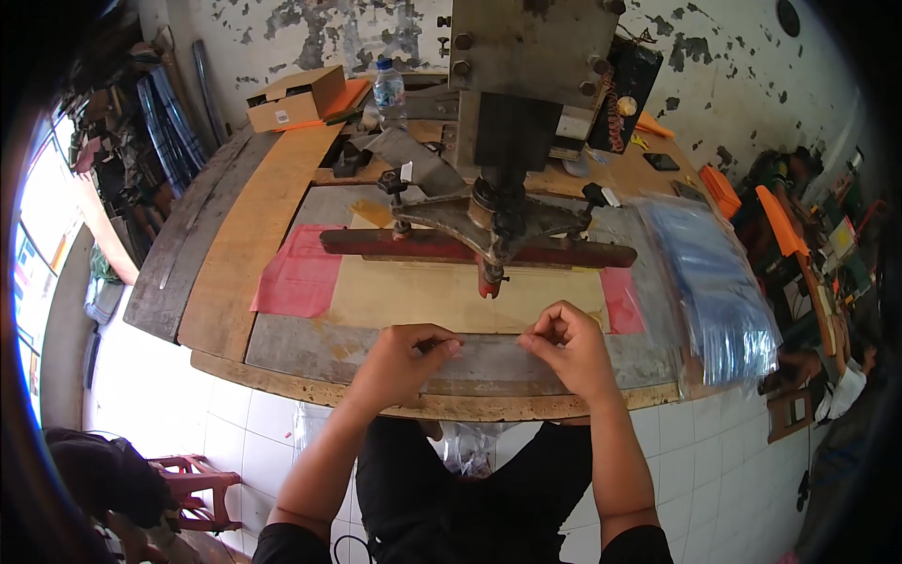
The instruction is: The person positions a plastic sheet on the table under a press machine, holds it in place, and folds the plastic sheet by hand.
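Both hands are at the front of a press machine's metal bed (310, 350), thumbs against fingertips. My left hand (402, 362) is closed in a pinch near the front edge of a yellowish sheet (413, 293). Across a small gap, my right hand (568, 348) pinches in the same way, fingers curled. Whatever thin or clear thing lies between the fingertips, if anything, I cannot make out. Beyond the hands, the machine's long reddish bar (564, 252) hangs over the yellowish sheet. Pink material (299, 273) shows at both ends of the sheet.
A stack of clear bluish plastic sheets (714, 291) lies at the right. At the back left stand a cardboard box (296, 99) and a water bottle (388, 92). The press head (515, 132) rises in the middle. Other people are at the far right and lower left.
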`<state>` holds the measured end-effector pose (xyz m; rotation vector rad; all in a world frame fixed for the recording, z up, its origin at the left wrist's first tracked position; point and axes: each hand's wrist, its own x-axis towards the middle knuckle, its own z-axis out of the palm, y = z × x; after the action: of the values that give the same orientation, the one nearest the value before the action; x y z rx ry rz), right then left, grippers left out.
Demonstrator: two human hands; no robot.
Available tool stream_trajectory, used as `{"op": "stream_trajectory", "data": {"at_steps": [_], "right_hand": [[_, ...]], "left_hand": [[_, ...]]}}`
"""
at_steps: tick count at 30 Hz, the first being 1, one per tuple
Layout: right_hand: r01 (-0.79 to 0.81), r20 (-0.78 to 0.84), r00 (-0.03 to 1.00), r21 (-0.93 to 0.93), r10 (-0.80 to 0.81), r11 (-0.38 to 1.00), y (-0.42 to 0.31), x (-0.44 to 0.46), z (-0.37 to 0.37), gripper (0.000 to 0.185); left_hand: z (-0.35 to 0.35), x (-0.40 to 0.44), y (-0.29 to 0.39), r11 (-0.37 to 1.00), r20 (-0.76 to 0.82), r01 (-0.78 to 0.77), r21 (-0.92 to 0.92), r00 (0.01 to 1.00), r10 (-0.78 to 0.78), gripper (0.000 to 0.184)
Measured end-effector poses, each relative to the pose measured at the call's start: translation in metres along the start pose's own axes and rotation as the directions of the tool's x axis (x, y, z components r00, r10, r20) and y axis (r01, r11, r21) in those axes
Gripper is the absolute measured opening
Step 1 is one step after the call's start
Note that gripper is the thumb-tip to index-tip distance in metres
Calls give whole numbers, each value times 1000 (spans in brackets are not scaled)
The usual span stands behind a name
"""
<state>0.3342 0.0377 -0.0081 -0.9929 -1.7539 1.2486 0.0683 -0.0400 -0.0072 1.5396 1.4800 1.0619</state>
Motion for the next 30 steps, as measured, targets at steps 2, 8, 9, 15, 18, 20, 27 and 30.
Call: {"op": "stream_trajectory", "data": {"at_steps": [2, 8, 9, 15, 18, 20, 27, 30], "right_hand": [[-5, 12, 1000, -17, 6, 1000, -2, 4, -1, 24], [-59, 38, 998, 26, 58, 998, 7, 7, -1, 24], [-80, 31, 996, 46, 78, 996, 8, 5, 0, 23], [-108, 31, 994, 227, 104, 968, 19, 0, 5, 21], [-91, -2, 996, 247, 94, 965, 16, -1, 7, 20], [-91, -9, 995, 238, 96, 967, 17, -2, 5, 18], [-41, -60, 996, 369, 67, 929, 3, -25, 24, 35], [17, -156, 987, 315, 34, 949, 11, -32, 27, 35]], "left_hand": [[-6, 3, -1, 1000, 24, 9, 9, 1000, -9, 20], [-8, 6, -1, 994, 83, 110, -20, 991, -108, 21], [-7, 6, -1, 990, 94, 131, -49, 988, -126, 22], [11, -5, -2, 959, 7, 177, -220, 984, -180, 26], [18, -13, 8, 992, -24, 76, -102, 997, -79, 33], [22, -12, 8, 990, -43, 74, -124, 996, -80, 39], [39, -5, -3, 913, -171, 11, -408, 981, -89, 54], [44, -7, -1, 913, -174, 19, -407, 980, -98, 49]]}}
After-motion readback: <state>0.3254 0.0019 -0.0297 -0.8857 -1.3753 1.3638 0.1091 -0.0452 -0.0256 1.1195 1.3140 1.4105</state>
